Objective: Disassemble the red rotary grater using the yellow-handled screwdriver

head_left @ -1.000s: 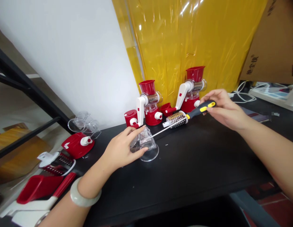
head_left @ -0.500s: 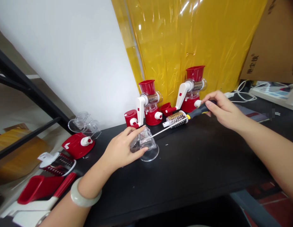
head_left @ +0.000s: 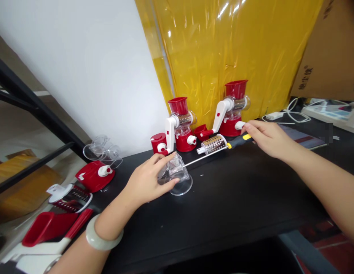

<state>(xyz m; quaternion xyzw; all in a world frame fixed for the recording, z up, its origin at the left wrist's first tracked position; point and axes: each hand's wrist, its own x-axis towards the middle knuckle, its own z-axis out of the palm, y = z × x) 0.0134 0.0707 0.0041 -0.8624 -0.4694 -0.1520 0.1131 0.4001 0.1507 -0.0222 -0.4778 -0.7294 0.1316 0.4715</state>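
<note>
On the black table, my left hand point(head_left: 150, 179) is closed around a clear plastic grater housing point(head_left: 179, 173), which lies tipped with its round rim toward me. My right hand point(head_left: 267, 137) grips the dark handle of a screwdriver point(head_left: 236, 141) with yellow bands. The long metal shaft points left and its tip reaches the clear housing; exactly where the tip sits inside is hard to make out. A perforated metal grater drum point(head_left: 213, 144) lies just behind the shaft.
Two red-and-white rotary graters point(head_left: 182, 129) point(head_left: 234, 110) stand behind. At left lie a red base point(head_left: 95, 175), another clear housing point(head_left: 101, 150), a slotted drum point(head_left: 71, 198) and a red hopper point(head_left: 48, 228). White cables point(head_left: 292, 112) and a cardboard box point(head_left: 325, 57) are at right.
My right hand has shifted slightly down and turned the screwdriver, so a yellow band now faces up on its handle. The left hand and housing have hardly moved.
</note>
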